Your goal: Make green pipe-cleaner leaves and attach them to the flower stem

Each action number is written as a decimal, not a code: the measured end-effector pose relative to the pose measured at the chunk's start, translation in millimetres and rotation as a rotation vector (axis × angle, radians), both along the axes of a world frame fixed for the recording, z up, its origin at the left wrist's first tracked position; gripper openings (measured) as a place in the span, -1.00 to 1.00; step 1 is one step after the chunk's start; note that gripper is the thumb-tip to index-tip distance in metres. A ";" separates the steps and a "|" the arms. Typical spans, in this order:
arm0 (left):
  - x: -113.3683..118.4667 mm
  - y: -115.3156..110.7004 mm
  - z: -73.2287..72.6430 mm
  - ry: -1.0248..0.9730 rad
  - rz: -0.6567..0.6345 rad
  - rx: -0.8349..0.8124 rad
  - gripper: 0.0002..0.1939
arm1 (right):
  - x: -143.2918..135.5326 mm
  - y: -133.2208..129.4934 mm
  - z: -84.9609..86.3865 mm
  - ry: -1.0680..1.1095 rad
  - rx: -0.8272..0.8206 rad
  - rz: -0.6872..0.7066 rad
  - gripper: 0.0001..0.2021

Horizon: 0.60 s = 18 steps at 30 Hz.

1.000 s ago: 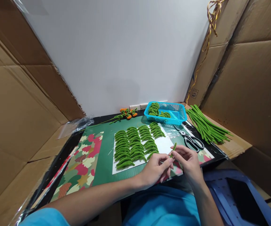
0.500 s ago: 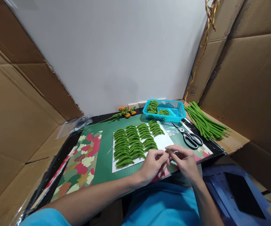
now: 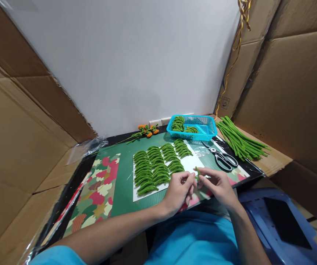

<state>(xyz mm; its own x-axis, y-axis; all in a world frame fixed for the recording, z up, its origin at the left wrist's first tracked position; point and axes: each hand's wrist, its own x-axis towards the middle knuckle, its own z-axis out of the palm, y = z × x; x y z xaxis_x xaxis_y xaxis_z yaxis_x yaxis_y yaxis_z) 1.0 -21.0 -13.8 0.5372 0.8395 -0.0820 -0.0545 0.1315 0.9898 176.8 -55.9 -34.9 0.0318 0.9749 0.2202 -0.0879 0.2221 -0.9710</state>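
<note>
Between my fingertips is a short green pipe cleaner (image 3: 197,170), with one end sticking up. My left hand (image 3: 179,189) pinches it between thumb and forefinger. Opposite, my right hand (image 3: 216,184) grips the same piece, its thumb and forefinger meeting around it. Both hands hover over the front edge of the white sheet (image 3: 190,163). Rows of curved green pipe-cleaner pieces (image 3: 143,172) lie on that sheet in several columns, partly hidden by my left hand at the lower right.
A blue basket (image 3: 212,134) with more curved green pieces stands at the back. Black-handled scissors (image 3: 224,160) lie to the right, near a bundle of long green pipe cleaners (image 3: 239,141). Orange flowers on green stems (image 3: 149,133) rest at the back, and a blue plastic stool (image 3: 246,213) stands right.
More of the green pipe cleaner now shows, upright between my fingers. My right fingers have shifted slightly around it. The view has moved a little.
</note>
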 end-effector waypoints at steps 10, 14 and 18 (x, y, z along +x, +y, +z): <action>0.6 1.3 -4.3 -0.060 -0.047 0.008 -0.56 | -2.6 0.5 5.8 0.033 0.028 -0.080 -0.76; 0.5 1.1 -2.4 -0.083 -0.013 0.010 -0.59 | -3.6 -1.9 2.6 -0.055 0.037 -0.104 -0.78; 0.7 1.4 -1.1 -0.100 0.017 0.020 -0.61 | -5.1 -1.9 0.2 -0.101 0.059 -0.172 -0.77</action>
<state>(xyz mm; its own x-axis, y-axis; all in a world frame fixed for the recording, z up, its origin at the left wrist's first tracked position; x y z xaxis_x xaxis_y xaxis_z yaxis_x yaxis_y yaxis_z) 1.7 -19.6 -14.9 0.5279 0.8492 -0.0118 -0.1554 0.1103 0.9817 171.8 -57.9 -34.7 0.1717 0.9423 0.2875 0.0535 0.2824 -0.9578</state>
